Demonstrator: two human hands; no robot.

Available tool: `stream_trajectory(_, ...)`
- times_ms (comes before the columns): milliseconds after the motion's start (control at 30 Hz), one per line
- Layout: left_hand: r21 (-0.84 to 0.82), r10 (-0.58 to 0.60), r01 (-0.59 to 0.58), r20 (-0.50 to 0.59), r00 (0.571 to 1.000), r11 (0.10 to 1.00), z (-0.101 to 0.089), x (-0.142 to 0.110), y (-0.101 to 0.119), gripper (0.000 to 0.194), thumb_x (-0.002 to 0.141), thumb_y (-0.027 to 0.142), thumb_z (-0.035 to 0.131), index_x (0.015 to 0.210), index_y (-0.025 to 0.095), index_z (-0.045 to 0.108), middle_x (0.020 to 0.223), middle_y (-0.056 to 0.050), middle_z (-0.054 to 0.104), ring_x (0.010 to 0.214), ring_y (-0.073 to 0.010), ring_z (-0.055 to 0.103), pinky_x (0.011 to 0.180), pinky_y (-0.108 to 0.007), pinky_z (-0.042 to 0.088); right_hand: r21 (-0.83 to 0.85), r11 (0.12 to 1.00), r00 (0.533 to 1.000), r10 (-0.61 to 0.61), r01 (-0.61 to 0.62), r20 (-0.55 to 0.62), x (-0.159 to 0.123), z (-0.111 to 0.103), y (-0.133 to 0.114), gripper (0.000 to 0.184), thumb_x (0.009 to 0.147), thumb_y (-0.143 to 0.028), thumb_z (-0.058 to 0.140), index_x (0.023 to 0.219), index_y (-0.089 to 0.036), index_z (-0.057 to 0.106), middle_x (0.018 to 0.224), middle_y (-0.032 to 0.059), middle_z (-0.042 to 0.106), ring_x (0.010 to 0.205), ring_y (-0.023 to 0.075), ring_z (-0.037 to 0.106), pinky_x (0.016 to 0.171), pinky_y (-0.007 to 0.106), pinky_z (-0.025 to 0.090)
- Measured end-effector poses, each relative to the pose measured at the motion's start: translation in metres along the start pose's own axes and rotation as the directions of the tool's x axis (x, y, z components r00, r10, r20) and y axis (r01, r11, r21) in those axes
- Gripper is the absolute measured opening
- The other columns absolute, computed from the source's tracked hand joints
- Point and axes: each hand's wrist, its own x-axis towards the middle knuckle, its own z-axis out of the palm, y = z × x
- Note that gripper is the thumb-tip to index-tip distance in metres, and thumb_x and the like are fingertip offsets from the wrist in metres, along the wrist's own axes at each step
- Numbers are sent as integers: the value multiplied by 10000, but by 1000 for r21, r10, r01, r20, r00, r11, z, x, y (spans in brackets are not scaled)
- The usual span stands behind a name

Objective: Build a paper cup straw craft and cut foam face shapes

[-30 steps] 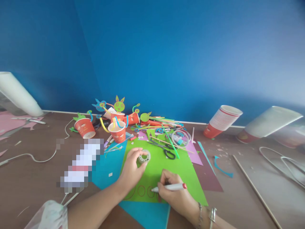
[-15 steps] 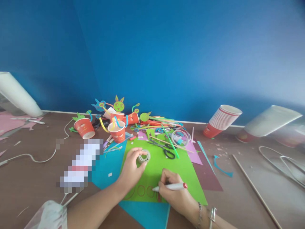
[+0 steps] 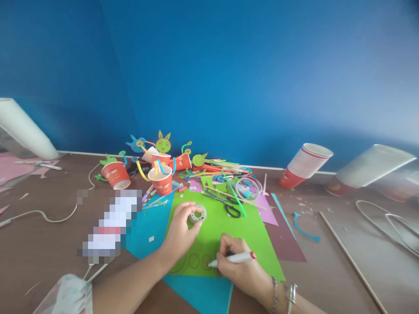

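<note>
My right hand is closed round a white marker with a red end, its tip down on a green paper sheet. Red circles are drawn along the sheet's near edge, and the tip touches the one nearest the hand. Between the thumb and fingers of my left hand is a small tape roll, held above the same sheet. Blue paper lies underneath the green. Black-handled scissors rest on the sheet's far part.
Decorated red paper cups stand behind on the left, beside a heap of straws and scraps. To the right are a stack of cups and a thin wooden stick. A blurred-out object lies at left, near a white cable.
The marker's tip has shifted slightly left and toward me along the last red circle. My left hand keeps its place with the tape roll.
</note>
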Motion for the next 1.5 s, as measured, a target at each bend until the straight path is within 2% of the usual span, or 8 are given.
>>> stream_trajectory(233, -12, 9, -9, -8, 1000, 1000, 0, 0, -1, 289, 685, 65, 587, 930, 211, 634, 1100, -69, 580, 1100, -244, 538, 991, -441, 402, 65, 998, 999, 15, -12, -44, 2, 1, 0, 185, 709, -149, 486, 579, -225, 379, 431, -83, 462, 405, 115, 565, 380, 186, 353)
stream_trajectory(467, -1, 6, -6, -7, 1000, 1000, 1, 0, -1, 297, 681, 54, 582, 927, 213, 634, 1103, -69, 582, 1100, -243, 539, 992, -436, 401, 79, 997, 1000, 25, -24, -9, 0, 2, 0, 192, 706, -151, 499, 571, -225, 383, 447, -77, 473, 485, 150, 637, 396, 188, 374)
stream_trajectory(700, 7, 3, -3, 8, 1000, 1000, 0, 0, -1, 289, 686, 58, 578, 928, 207, 628, 1110, -75, 577, 1099, -242, 536, 993, -446, 397, 96, 995, 999, 20, -16, -40, 0, 2, -1, 194, 715, -162, 505, 576, -222, 382, 449, -90, 447, 447, 131, 619, 387, 178, 373)
stream_trajectory(900, -5, 22, -22, -11, 1000, 1000, 0, 0, -1, 283, 690, 67, 576, 925, 215, 629, 1095, -65, 581, 1093, -240, 539, 988, -443, 403, 31, 999, 1000, 22, -21, -21, 0, 1, -1, 196, 702, -142, 508, 569, -219, 387, 443, -83, 470, 442, 113, 589, 378, 170, 356)
stream_trajectory(1067, -3, 12, -12, -7, 1000, 1000, 0, 0, 0, 287, 686, 59, 573, 923, 211, 629, 1097, -68, 579, 1098, -242, 538, 990, -447, 403, 81, 997, 999, 15, -12, -32, 1, 1, -2, 200, 721, -157, 507, 579, -222, 383, 451, -82, 464, 458, 122, 604, 399, 178, 384)
stream_trajectory(1233, -1, 26, -26, -18, 1000, 1000, 0, -1, -1, 293, 687, 53, 578, 924, 216, 628, 1093, -62, 580, 1091, -238, 542, 987, -441, 408, 50, 998, 1000, 26, -25, -18, 0, 1, -2, 206, 701, -136, 519, 568, -219, 385, 444, -80, 470, 459, 122, 605, 385, 174, 359)
stream_trajectory(1500, 11, 15, -15, 5, 1000, 1000, 0, 0, 0, 288, 697, 57, 573, 940, 203, 624, 1110, -77, 568, 1107, -242, 531, 996, -448, 395, 61, 998, 1000, 10, -9, -16, 1, 1, -2, 202, 723, -152, 517, 579, -220, 393, 446, -77, 494, 474, 138, 631, 398, 184, 391)
